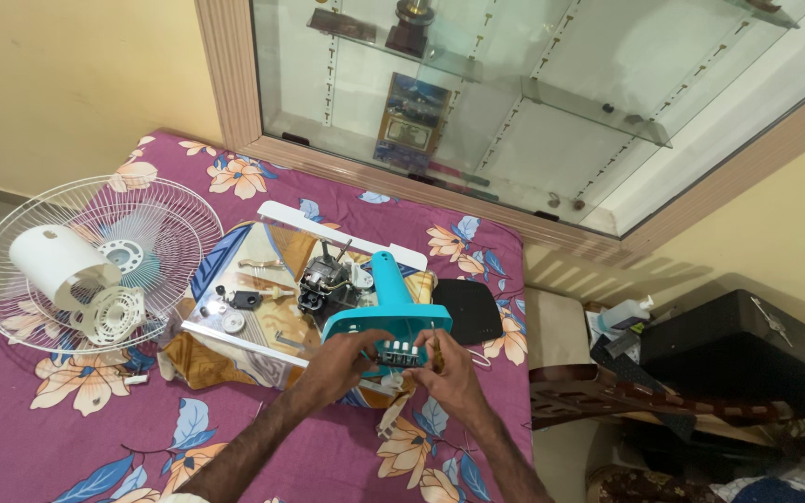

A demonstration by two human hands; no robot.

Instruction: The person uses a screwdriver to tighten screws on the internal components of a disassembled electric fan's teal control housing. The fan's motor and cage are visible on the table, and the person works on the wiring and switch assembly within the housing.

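on a bed covered with a purple floral sheet [76, 438], both hands met at the wide end of a turquoise fan stand [389, 312]. the left hand [342, 359] cupped the stand's lower rim, fingers curled tight around it. the right hand [444, 368] pinched a thin screwdriver [437, 343] upright beside a row of white push-buttons [401, 351] set in the stand's base. the stand lay tilted, its narrow neck pointing away from the person. just beyond it sat a dark motor [320, 284] on a clear tray [235, 340], with small loose parts nearby. well to the left lay a white wire fan guard [170, 210] holding a white motor cover [58, 265]. a black pad [470, 312] lay just right of the stand.
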